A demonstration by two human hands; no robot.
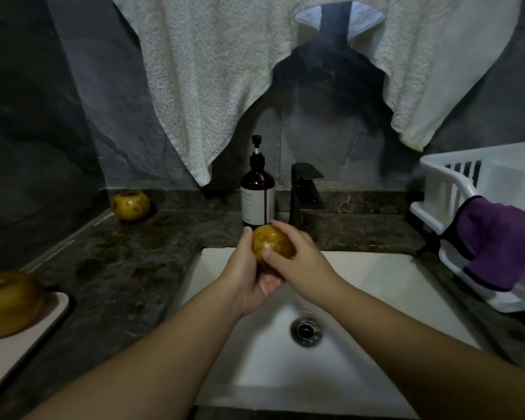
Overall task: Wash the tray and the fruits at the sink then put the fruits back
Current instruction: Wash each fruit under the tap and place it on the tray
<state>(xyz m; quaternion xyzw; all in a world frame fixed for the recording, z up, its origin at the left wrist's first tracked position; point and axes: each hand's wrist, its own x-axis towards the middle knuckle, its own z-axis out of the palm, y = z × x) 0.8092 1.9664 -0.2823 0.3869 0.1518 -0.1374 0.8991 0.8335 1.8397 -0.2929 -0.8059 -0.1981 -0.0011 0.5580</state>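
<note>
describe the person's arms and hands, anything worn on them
Both forearms are bare right down to the lower edge of the picture: no sleeves or cuffs show. The left hand and the right hand wear no gloves, and no watch, bracelet or ring can be seen on the wrists or the fingers that show. The light is dim, so small marks cannot be told.

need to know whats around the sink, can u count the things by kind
Fruits: 3, one held over the sink, one at the back corner, one on the tray
Tray: 1
Soap bottle: 1
Tap: 1
White rack: 1
Purple cloth: 1
Towels: 2
Total: 10
</note>
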